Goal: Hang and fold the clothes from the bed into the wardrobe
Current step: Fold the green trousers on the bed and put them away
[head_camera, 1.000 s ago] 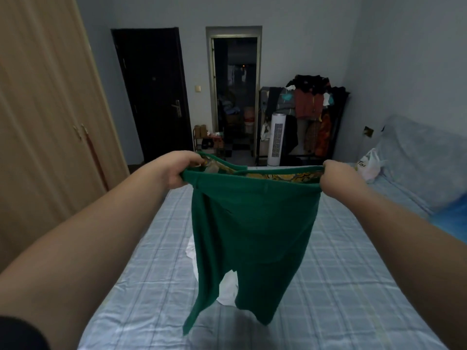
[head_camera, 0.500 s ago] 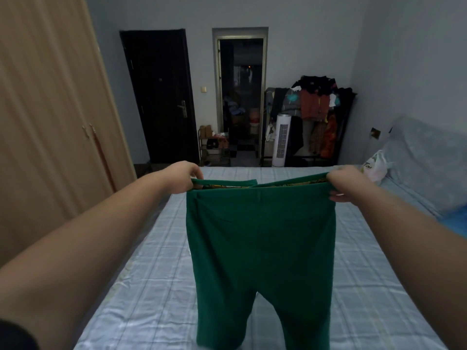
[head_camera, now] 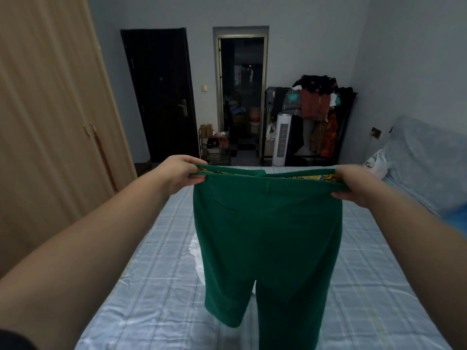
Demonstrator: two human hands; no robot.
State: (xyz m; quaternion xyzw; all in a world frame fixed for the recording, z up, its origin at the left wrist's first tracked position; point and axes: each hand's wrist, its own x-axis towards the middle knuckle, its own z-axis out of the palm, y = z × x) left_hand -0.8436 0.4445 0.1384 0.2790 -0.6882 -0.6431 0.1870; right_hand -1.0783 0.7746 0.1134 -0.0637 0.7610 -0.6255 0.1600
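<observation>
1. Wardrobe (head_camera: 50, 122) on left, doors closed; bed (head_camera: 164, 286) runs down mid frame.
2. Green trousers (head_camera: 267, 248) held in air over bed: waistband up, legs hanging, long axis vertical, rear pockets facing cam. Prob spread flat to line up a fold.
3. Left hand (head_camera: 182, 176) & right hand (head_camera: 353, 183) each pinch one waistband end, pulled apart to keep it taut.
4. White item (head_camera: 194, 248) on bed, mostly hidden behind trousers.

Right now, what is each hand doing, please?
Left hand: grips the green trousers at the waist, left end.
Right hand: grips the same trousers, right end.
</observation>
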